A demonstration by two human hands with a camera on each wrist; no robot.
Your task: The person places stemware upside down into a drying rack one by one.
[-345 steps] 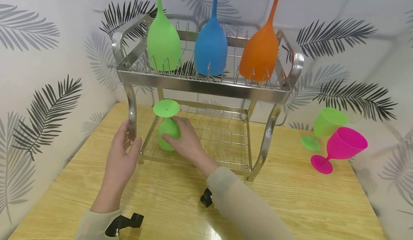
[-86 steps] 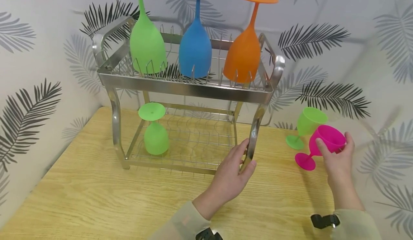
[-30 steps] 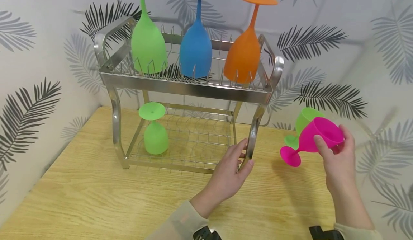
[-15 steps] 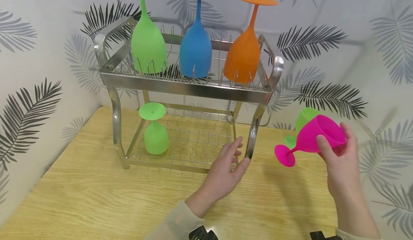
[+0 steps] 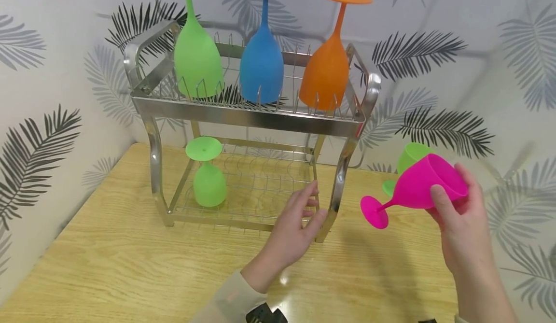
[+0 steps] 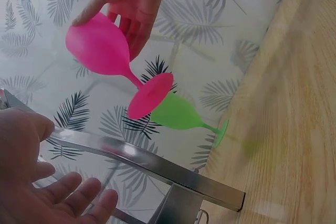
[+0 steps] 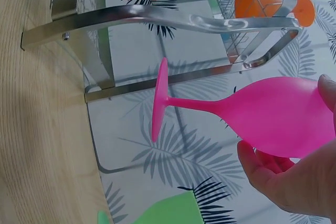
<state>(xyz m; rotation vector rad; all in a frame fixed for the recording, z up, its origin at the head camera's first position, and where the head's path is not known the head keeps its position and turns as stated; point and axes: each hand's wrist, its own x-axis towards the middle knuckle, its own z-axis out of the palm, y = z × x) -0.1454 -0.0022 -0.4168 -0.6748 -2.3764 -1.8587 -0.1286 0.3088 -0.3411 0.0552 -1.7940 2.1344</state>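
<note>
My right hand (image 5: 462, 217) grips a pink goblet (image 5: 427, 182) by its bowl, thumb on the near side. The goblet is held up off the table and tilted, its foot pointing left toward the rack. My left hand (image 5: 288, 229) holds nothing; its fingers are spread loosely beside the right front leg of the metal two-tier rack (image 5: 247, 115). Upside down on the top tier stand a light green goblet (image 5: 199, 57), a blue goblet (image 5: 262, 64) and an orange goblet (image 5: 326, 72). Another green goblet (image 5: 209, 183) stands inverted at the left of the lower tier.
Behind the pink goblet an upright green goblet (image 5: 410, 156) stands on the wooden table (image 5: 130, 265), partly hidden. The lower tier's wire shelf (image 5: 265, 183) spans the rack's base. A leaf-patterned wall (image 5: 434, 62) closes off the back and sides.
The right hand has taken the pink goblet by its bowl, lifted it and carried it left with the foot swinging toward the rack. The left hand has let go of the rack's right leg.
</note>
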